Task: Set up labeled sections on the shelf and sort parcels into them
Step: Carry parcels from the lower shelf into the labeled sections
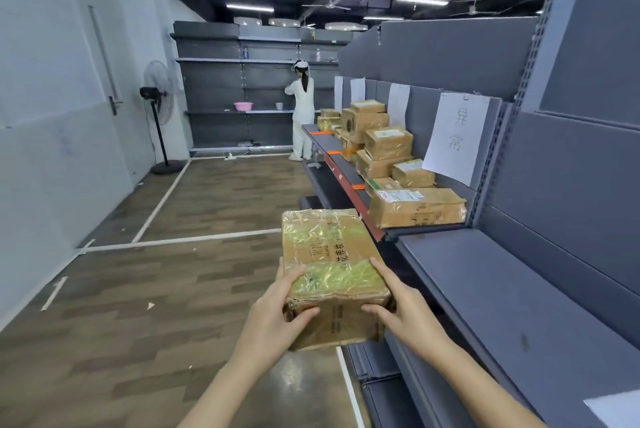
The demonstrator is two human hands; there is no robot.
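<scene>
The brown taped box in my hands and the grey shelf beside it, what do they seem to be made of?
The brown taped box, gripped by the left hand and right hand, looks like cardboard with a matte face, crushed at the near edge, under glossy wrinkled clear tape. The grey shelf is probably painted metal: smooth matte deck, perforated upright.

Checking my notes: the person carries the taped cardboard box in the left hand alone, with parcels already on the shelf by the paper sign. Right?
Not quite: the head view shows both the left hand and right hand gripping the box. The rest is right.
</scene>
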